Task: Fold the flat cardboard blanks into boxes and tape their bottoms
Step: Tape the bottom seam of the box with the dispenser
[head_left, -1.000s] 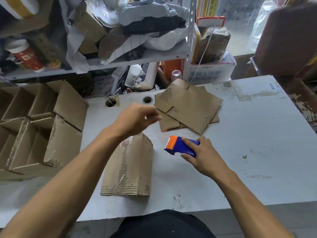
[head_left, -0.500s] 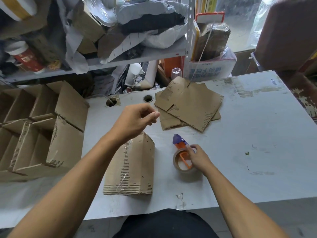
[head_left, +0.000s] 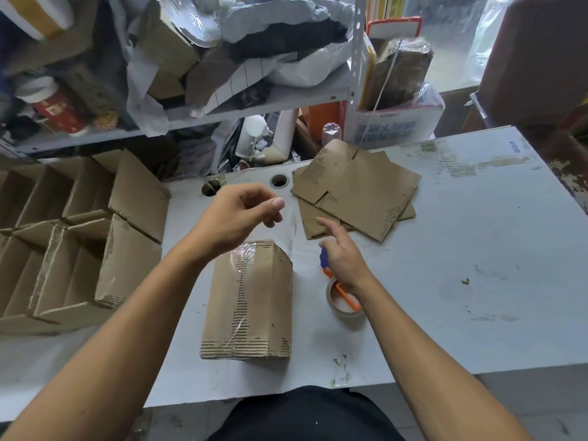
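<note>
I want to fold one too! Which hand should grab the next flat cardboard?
Probably the right hand. It is open, just off the tape, nearest the flat blanks. The left hand is curled, hovering above the taped box, so it might move that aside.

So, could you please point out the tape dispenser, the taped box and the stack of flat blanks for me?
tape dispenser (head_left: 342, 302): head view, on its tape roll.
taped box (head_left: 251, 300): head view, on its taped upper face.
stack of flat blanks (head_left: 366, 192): head view, on the top blank.
</note>
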